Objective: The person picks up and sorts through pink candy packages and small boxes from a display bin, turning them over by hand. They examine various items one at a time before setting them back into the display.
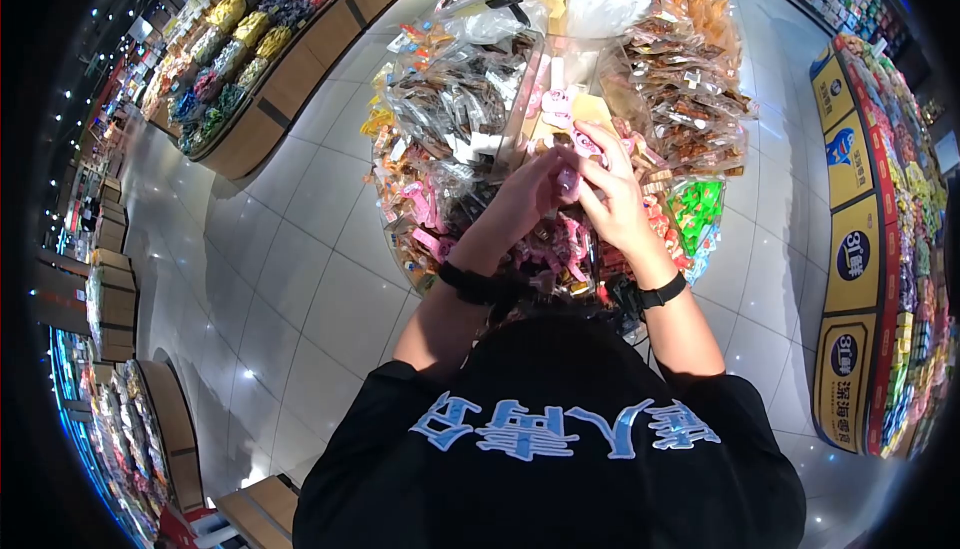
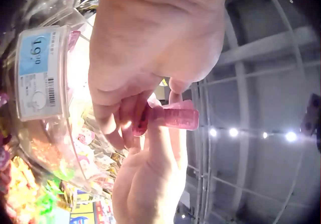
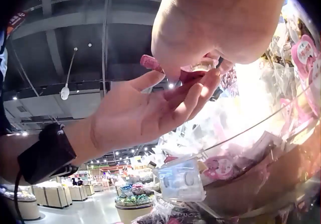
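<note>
A small pink packet is held between both hands above a round display of wrapped snacks. My left hand pinches one side of it, and my right hand has its fingertips on the other. In the left wrist view the pink packet juts out past the fingers of the right hand. The right wrist view has the left hand palm up with curled fingertips at the packet, below the right hand. The packet's middle is hidden by fingers.
Clear bins of dark packets and brown packets surround the hands. A price tag stands at the bin's edge. White gloves or bags lie at the far side. Shelves with yellow panels stand right; a curved candy counter is at the left.
</note>
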The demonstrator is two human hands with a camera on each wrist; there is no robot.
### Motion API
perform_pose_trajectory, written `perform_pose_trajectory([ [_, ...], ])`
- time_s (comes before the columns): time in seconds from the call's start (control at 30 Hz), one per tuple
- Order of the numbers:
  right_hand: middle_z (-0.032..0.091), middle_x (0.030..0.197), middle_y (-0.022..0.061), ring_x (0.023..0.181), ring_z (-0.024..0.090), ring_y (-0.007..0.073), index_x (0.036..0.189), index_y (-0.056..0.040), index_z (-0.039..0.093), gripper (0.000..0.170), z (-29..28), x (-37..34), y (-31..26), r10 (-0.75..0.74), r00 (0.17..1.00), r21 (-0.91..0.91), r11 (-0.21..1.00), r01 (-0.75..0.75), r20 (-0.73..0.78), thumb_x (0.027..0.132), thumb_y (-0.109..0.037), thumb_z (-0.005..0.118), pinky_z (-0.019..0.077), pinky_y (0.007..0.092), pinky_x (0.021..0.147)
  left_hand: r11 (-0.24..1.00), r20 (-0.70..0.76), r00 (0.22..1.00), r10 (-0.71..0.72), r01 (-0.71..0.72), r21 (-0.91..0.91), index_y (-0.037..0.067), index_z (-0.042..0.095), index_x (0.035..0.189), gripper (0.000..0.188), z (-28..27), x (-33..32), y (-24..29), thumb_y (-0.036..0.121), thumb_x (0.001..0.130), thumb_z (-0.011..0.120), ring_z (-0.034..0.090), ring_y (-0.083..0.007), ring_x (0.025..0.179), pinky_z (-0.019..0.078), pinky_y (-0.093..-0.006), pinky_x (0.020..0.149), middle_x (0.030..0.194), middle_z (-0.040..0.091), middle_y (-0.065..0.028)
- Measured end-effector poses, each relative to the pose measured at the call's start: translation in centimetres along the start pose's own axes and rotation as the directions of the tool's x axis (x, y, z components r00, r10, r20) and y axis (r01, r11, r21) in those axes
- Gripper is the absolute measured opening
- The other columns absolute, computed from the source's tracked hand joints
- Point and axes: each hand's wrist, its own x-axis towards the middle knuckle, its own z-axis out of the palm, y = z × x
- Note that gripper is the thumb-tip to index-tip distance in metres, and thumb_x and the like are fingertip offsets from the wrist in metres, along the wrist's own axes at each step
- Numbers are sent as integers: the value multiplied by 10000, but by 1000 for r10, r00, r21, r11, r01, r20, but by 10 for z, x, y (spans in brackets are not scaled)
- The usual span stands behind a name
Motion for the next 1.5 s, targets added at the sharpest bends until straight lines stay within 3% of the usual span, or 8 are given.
perform_pose_trajectory([
  [0.2,497,1470,232,1432,414,401,1365,-10,559,566,-16,9,-10,-63,992,-11,998,64,109,799,-6,553,322,494,1195,996,-15,999,-35,37,85,25,602,1240,256,25,-13,19,205,1074,527,614,-78,901,531,-252,839,1020,642,7],
  [0.4,516,1474,210,1425,452,376,1426,-4,503,598,-10,0,-14,118,991,353,931,-88,-65,831,46,495,374,453,1167,995,24,999,24,-26,96,-16,580,1255,261,11,-9,13,151,1058,542,643,-104,945,538,-275,861,1063,657,-34],
  [0.57,587,1391,214,1300,577,304,1373,-1,559,544,-6,10,-14,98,940,13,995,-99,-326,887,-132,768,468,400,1073,995,-12,996,92,-91,51,-24,578,1255,253,18,-9,12,135,1062,534,643,-99,942,533,-274,853,1047,657,-32],
  [0.7,691,1102,67,985,662,124,1291,26,602,375,12,5,-4,455,881,702,669,-242,-129,946,-70,713,550,267,868,991,74,990,116,-121,62,-17,593,1230,230,14,-5,10,129,1067,527,637,-92,934,527,-267,840,1043,658,-31],
  [0.97,685,1076,32,906,637,70,1241,32,630,242,4,2,-13,524,852,733,572,-367,18,1014,-46,601,548,239,803,718,-84,923,376,-233,656,-50,617,1040,211,24,-2,0,134,1071,520,621,-75,770,502,-240,721,861,684,-37],
  [1.17,686,1040,13,851,611,47,1225,22,642,225,9,1,-7,552,834,752,545,-371,11,1019,-51,592,523,221,740,816,-135,903,408,-294,498,-43,628,1001,226,40,-2,-2,150,1069,532,606,-73,792,480,-241,708,866,673,-51],
  [1.27,693,1040,9,855,611,43,1230,25,642,233,8,-2,-2,552,833,757,526,-388,43,1017,-58,597,509,216,745,677,-105,894,435,-249,692,-40,622,970,213,39,-8,5,134,1063,542,625,-83,835,498,-238,741,878,666,-46],
  [1.5,689,969,-1,831,596,40,1188,23,651,204,11,0,-8,603,797,770,514,-378,-12,1014,-75,609,494,222,776,685,-176,819,547,-316,657,-40,613,1250,267,47,-7,11,61,1003,624,656,-67,806,522,-214,712,938,719,-60],
])
